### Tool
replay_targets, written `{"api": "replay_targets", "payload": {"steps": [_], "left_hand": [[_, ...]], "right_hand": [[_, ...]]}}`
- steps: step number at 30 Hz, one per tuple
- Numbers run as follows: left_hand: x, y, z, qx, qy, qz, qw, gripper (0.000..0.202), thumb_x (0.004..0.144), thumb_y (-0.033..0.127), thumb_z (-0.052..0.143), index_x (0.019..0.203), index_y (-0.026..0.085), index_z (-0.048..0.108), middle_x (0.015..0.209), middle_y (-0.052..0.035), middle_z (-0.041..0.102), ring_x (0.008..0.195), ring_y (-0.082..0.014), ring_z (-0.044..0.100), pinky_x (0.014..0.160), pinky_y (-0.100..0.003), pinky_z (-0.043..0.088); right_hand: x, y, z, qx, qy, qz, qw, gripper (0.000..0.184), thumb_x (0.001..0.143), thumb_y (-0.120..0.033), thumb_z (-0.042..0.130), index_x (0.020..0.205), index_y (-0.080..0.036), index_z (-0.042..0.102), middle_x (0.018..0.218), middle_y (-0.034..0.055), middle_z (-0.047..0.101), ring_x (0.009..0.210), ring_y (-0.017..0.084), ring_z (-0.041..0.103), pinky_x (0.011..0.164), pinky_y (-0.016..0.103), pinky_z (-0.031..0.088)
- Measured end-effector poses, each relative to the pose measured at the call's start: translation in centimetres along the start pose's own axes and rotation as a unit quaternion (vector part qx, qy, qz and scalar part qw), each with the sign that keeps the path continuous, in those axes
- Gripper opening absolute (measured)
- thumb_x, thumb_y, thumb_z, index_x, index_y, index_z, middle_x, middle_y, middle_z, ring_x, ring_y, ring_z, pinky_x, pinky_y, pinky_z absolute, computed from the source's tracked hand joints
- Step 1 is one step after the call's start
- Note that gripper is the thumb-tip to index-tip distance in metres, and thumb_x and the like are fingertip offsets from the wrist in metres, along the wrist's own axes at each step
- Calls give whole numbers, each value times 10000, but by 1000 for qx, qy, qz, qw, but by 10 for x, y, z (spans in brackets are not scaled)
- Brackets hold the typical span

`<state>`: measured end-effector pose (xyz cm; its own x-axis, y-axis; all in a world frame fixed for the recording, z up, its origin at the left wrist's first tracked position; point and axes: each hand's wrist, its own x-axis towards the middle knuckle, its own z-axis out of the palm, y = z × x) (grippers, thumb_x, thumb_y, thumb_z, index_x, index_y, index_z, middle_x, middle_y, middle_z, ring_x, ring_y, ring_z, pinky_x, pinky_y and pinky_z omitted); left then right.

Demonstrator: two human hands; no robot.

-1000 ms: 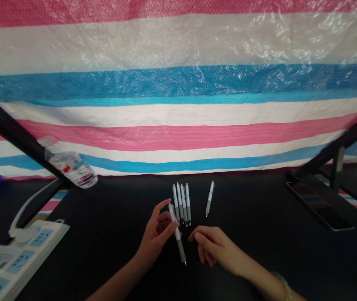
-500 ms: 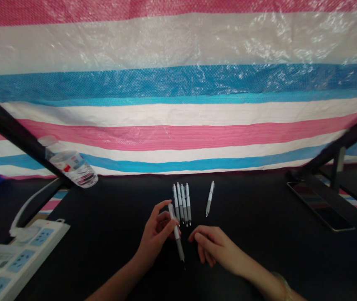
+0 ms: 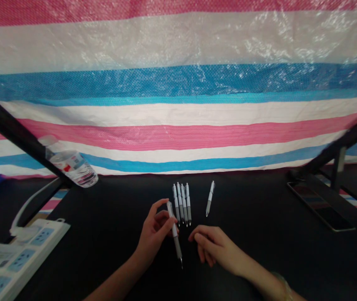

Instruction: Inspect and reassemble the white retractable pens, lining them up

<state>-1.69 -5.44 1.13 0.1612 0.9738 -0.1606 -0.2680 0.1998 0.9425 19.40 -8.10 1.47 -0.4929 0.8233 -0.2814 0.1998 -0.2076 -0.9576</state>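
My left hand (image 3: 154,231) pinches a white and grey click pen (image 3: 175,240) near its upper half, tip pointing down toward me just above the black table. My right hand (image 3: 212,246) rests on the table right of that pen, fingers loosely curled, holding nothing I can see. Just beyond my left hand several matching pens (image 3: 182,202) lie side by side in a row. A single pen (image 3: 210,198) lies apart to their right.
A white power strip (image 3: 12,261) with a cable lies at the left front. A plastic water bottle (image 3: 70,163) leans by a black strut at the left. A dark phone (image 3: 319,205) lies at the right. A striped tarp hangs behind the black table (image 3: 103,217).
My left hand has shifted the held pen slightly left and toward me. The right hand and the pens on the table have stayed put.
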Motion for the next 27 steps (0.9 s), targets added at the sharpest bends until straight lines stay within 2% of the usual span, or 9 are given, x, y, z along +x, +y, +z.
{"api": "replay_targets", "payload": {"steps": [4, 10, 15, 21, 27], "left_hand": [[0, -1, 0, 0, -6, -4, 1000, 633, 816, 307, 732, 1346, 249, 391, 846, -1, 682, 674, -165, 667, 644, -312, 572], [1, -1, 0, 1, 3, 0, 1000, 602, 820, 292, 727, 1316, 235, 390, 837, -4, 688, 671, -163, 661, 639, -307, 565], [2, 0, 1, -2, 10, -1, 1000, 701, 814, 302, 732, 1387, 263, 331, 860, -2, 689, 683, -164, 668, 644, -306, 564], [2, -3, -2, 3, 1, 5, 1000, 611, 814, 297, 731, 1316, 238, 387, 833, -6, 688, 685, -174, 669, 645, -319, 572], [1, 0, 1, -8, 0, -7, 1000, 625, 796, 302, 745, 1308, 236, 394, 835, -2, 672, 663, -161, 657, 633, -310, 565]], "right_hand": [[0, -2, 0, 0, 3, 0, 1000, 437, 950, -545, 454, 986, -141, 614, 593, -28, 571, 421, 69, 459, 399, 170, 316], [0, -2, 0, -1, 3, 4, 1000, 443, 950, -546, 455, 989, -137, 621, 593, -29, 572, 415, 63, 455, 398, 164, 306], [1, 1, -1, 2, 0, 1, 1000, 437, 957, -541, 453, 1008, -141, 621, 598, -29, 578, 413, 63, 459, 396, 164, 304], [0, 1, -1, -3, 1, -1, 1000, 452, 952, -556, 451, 999, -142, 626, 599, -29, 574, 424, 66, 463, 402, 167, 313], [0, 4, 0, -5, 1, -1, 1000, 439, 954, -552, 453, 1003, -149, 620, 601, -28, 583, 425, 69, 473, 405, 167, 324]]}}
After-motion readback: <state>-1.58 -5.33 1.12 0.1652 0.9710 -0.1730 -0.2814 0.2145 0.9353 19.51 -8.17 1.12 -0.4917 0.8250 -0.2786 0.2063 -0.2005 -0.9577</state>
